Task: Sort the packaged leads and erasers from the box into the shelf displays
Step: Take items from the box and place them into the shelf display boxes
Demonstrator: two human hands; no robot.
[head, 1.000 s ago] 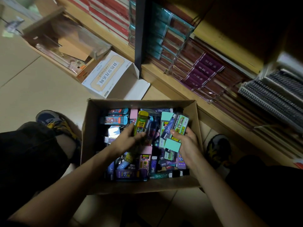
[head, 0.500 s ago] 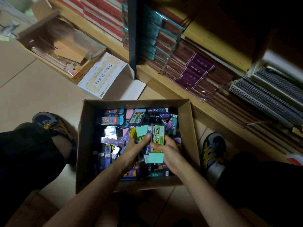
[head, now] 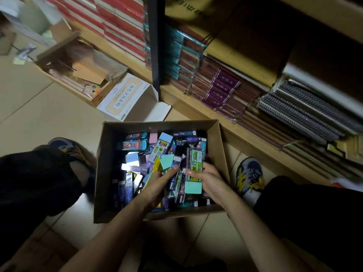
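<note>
A brown cardboard box sits on the floor between my knees, full of mixed packaged leads and erasers. My right hand grips a small stack of green lead packs over the box's right side. My left hand reaches into the middle of the pile, its fingertips touching a teal pack and a yellow pack. Whether it grips them I cannot tell. A light blue eraser pack lies near the box's far side.
A wooden shelf with stacked notebooks runs across the right and top. An open white carton and a wooden tray stand on the floor beyond the box. My shoes flank the box.
Both hands dropped lower into the box and drew together. My left hand let go of the yellow pack it was lifting and now rests in the pile. The right keeps its green packs.
</note>
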